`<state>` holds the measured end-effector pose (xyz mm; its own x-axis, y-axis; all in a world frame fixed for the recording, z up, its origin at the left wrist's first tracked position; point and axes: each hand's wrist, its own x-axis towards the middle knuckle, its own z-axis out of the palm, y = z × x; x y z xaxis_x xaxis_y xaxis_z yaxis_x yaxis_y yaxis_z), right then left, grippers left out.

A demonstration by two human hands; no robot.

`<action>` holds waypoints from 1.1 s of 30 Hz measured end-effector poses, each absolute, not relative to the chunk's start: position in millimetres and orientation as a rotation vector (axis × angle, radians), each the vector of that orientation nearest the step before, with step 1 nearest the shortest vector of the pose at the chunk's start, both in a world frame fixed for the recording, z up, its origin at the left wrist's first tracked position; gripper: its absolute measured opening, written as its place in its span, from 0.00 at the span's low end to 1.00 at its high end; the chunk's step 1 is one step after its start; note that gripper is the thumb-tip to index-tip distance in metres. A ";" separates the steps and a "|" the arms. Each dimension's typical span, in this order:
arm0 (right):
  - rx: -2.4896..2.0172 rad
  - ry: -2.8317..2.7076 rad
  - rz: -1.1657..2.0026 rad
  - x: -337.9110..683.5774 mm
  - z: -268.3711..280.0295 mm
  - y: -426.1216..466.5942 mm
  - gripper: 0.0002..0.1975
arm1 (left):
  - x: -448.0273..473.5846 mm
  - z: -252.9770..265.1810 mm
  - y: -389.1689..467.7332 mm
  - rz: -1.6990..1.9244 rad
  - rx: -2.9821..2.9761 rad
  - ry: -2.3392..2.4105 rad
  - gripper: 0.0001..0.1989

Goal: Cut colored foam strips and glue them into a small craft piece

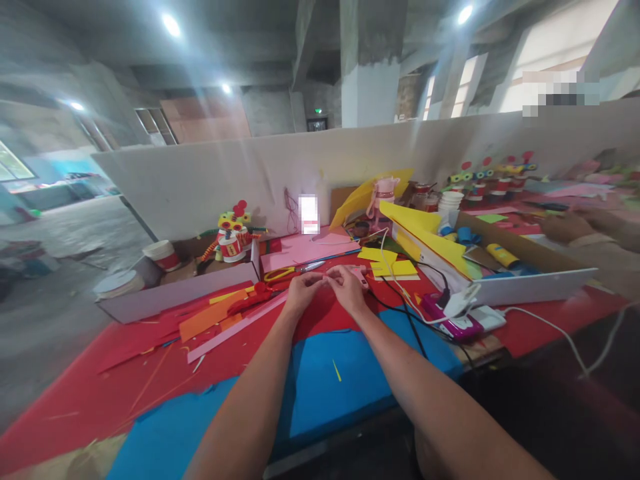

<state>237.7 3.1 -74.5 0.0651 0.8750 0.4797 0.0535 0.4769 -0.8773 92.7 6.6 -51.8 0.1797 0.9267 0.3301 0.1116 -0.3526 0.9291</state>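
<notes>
My left hand (304,293) and my right hand (349,288) meet over the red tabletop (325,319), fingertips pinched close together. Whatever lies between them is too small to make out. Just behind my right hand is a pink glue gun (361,277), partly hidden by the fingers. Scissors with yellow handles (280,273) lie beyond my left hand. To the left are orange paper (213,322), red scraps and a pink paper strip (235,328). Pink sheets (313,247) lie farther back, and yellow paper pieces (397,269) to the right.
At the left, a box (180,293) holds paper cups and a paper-cup figure (233,240). A purple power strip (453,320) with trailing cables lies right of my arm. Beyond it is a box (540,287) of craft pieces. Another person's hand (565,230) shows at far right.
</notes>
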 end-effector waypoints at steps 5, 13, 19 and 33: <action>-0.929 -1.489 0.684 237.0 -77.0 4.3 0.05 | 90.6 -51.7 7.1 1.259 1.558 0.969 0.17; -0.907 -1.455 0.706 235.3 -79.3 4.8 0.07 | 88.6 -46.4 5.3 1.259 1.537 0.958 0.14; -0.864 -1.340 0.850 230.9 -74.6 1.0 0.12 | 94.5 -45.8 2.3 1.353 1.310 0.892 0.13; -0.902 -1.259 0.870 229.8 -74.4 1.8 0.12 | 102.1 -53.7 1.2 1.370 1.190 0.903 0.15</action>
